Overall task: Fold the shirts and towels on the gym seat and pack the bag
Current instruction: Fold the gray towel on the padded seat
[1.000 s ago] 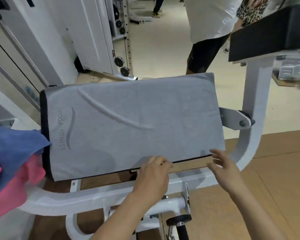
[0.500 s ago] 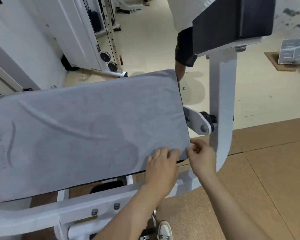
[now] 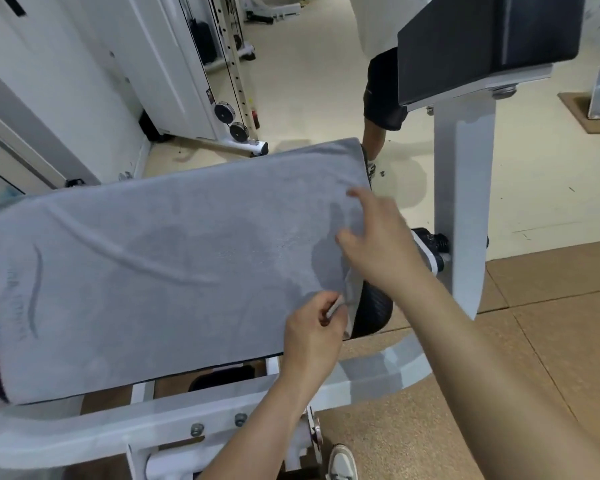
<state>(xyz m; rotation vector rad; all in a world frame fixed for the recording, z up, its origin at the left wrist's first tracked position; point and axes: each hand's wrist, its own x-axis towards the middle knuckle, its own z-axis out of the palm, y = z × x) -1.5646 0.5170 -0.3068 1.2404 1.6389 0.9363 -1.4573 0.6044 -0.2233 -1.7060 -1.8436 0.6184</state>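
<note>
- Your left hand (image 3: 312,332) pinches the towel (image 3: 160,271) at its near right corner.
- Your right hand (image 3: 378,244) is over the towel's right end, fingers loosely spread and blurred.

Lettering on the towel (image 3: 174,271) (faint) is blurred — unreadable.

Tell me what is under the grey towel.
A black padded gym seat: its rounded corner shows where the left hand pinches the grey towel up. The rest of the pad is covered.
</note>
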